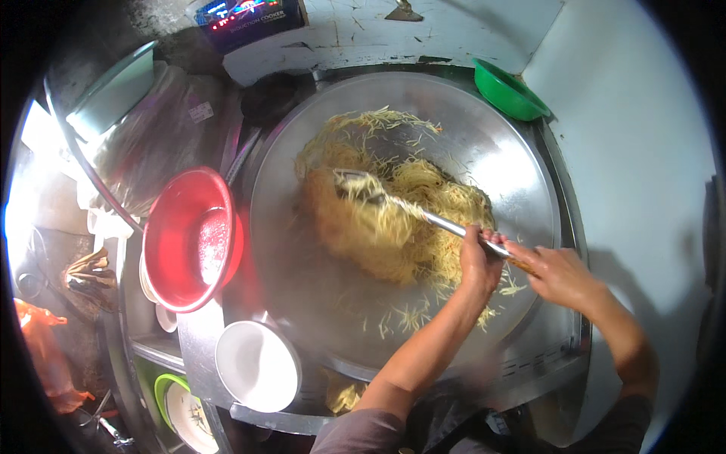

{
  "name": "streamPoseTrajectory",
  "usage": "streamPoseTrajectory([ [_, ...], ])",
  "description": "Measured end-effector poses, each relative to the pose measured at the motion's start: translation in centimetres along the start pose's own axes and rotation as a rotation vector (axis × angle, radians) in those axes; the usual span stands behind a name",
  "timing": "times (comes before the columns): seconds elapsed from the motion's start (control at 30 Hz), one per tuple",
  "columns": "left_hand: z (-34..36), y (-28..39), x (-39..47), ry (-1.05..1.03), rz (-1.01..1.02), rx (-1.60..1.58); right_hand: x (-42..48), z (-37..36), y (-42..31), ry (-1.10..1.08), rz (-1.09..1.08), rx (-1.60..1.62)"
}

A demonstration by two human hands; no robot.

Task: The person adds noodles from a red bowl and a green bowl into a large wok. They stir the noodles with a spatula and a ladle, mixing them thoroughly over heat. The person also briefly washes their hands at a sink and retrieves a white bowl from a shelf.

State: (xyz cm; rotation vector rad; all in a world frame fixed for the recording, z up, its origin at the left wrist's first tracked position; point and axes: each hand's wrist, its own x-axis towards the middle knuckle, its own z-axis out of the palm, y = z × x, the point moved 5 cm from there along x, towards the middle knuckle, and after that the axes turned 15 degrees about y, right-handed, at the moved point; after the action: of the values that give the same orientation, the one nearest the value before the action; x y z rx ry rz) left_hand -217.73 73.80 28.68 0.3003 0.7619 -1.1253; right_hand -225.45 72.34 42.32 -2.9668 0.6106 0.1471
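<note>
A long-handled metal spatula [439, 220] reaches into a very large steel wok [510, 164]. My left hand [481, 258] is closed round the middle of its shaft, and my right hand [547, 272] grips the wooden end of the handle, to the right. Pale yellow shreds [454, 204], like noodles or a shredded vegetable, with orange bits among them, lie heaped in the wok. Some shreds rest on the spatula's head, which is partly hidden by them. The left part of the heap is blurred under haze. Loose shreds lie scattered along the near side of the wok.
A red plastic basin [190, 238] and a white bowl [258, 366] stand left of the wok. Behind it to the right leans a green basin [507, 91] near the wall. An induction cooker panel [247, 20] is at the top left. Plastic bags [164, 136] lie on the left.
</note>
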Motion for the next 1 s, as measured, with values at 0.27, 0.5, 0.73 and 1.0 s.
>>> streamPoseTrajectory([
  [0.27,0.8,-8.4,-12.2,-0.143,-0.382,0.277,-5.8,-14.6,-3.0,-0.294,0.371,-0.025],
  [0.5,-1.6,-16.6,-8.7,0.028,-0.673,0.328,-7.5,-11.6,2.6,-0.490,0.471,-0.109],
  [0.73,-7.4,-5.4,11.0,0.327,-0.198,0.354,-2.8,10.1,6.4,0.220,0.607,0.605],
  [1.0,-1.7,3.8,10.6,0.168,0.010,0.212,3.5,8.6,0.6,0.309,0.182,0.182],
])
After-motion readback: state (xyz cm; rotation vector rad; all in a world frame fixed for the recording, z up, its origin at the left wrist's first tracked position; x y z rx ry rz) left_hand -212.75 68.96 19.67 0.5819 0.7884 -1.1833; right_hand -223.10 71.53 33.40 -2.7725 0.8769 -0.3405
